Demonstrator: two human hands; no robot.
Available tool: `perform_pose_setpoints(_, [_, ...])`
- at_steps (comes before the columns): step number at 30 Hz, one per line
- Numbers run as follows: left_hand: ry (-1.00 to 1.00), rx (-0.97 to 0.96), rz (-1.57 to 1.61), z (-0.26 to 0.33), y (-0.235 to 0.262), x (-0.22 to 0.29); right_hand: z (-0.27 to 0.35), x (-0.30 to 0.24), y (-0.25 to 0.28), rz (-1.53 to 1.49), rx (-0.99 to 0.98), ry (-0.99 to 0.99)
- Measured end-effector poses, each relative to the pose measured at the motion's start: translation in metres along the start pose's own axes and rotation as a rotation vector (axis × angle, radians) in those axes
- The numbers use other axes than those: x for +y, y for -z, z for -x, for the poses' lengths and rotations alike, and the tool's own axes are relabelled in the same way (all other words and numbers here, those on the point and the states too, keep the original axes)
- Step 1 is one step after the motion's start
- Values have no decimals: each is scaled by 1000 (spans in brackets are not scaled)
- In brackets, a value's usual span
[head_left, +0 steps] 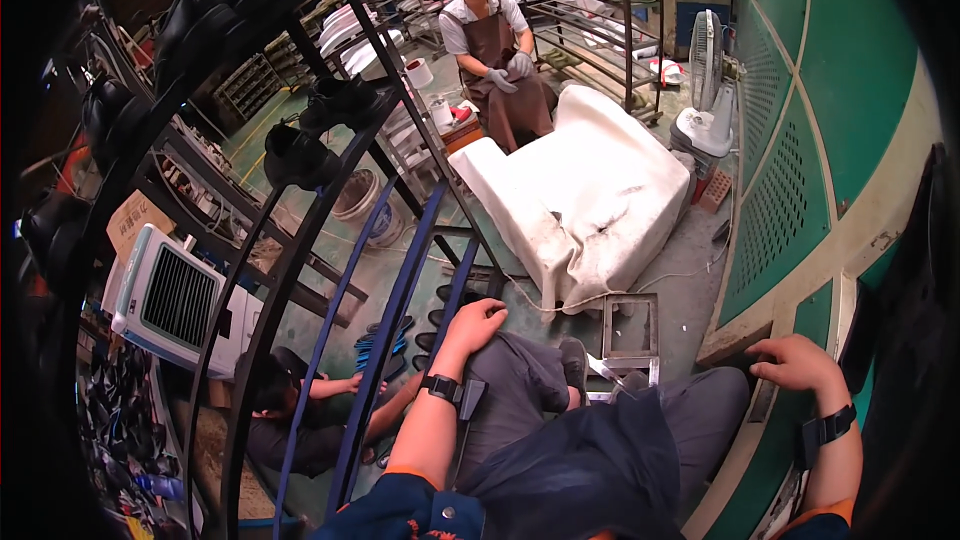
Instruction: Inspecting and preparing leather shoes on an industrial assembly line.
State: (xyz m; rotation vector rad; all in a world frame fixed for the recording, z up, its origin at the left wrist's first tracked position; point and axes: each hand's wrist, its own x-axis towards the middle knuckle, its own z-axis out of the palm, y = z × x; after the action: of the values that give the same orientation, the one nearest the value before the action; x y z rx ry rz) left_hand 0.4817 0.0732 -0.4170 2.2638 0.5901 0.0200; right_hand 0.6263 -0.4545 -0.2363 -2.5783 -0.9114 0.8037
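Observation:
My left hand (474,326) rests on my raised left knee, its fingers loosely bent over the grey trousers (525,365), with nothing in it. Out to the right, my right hand (797,363) hangs above my other knee beside the green machine panel (775,230). Its fingers are slightly curled and apart, and it holds nothing. Both wrists carry a black strapped device. Between my knees and the far person lies a large white sheet-covered block (590,190). A small metal frame (631,325) stands near my feet.
A dark metal rack (345,230) with black shoes (300,155) rises at left. Behind it, a person (290,410) crouches low near a white air cooler (175,295). A gloved, aproned person (495,60) sits beyond the block. A fan (706,70) and bucket (365,208) stand around.

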Motion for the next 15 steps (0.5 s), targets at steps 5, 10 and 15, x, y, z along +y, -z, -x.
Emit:
perform_pose_setpoints(5, [1, 4, -26, 0, 0, 2, 0, 1, -1, 2, 5, -7])
perform_pose_setpoints(10, [-38, 18, -51, 1, 1, 3, 0, 1, -2, -20, 14, -3])
perform_pose_setpoints(15, [-18, 16, -50, 0, 0, 1, -1, -2, 0, -33, 8, -2])
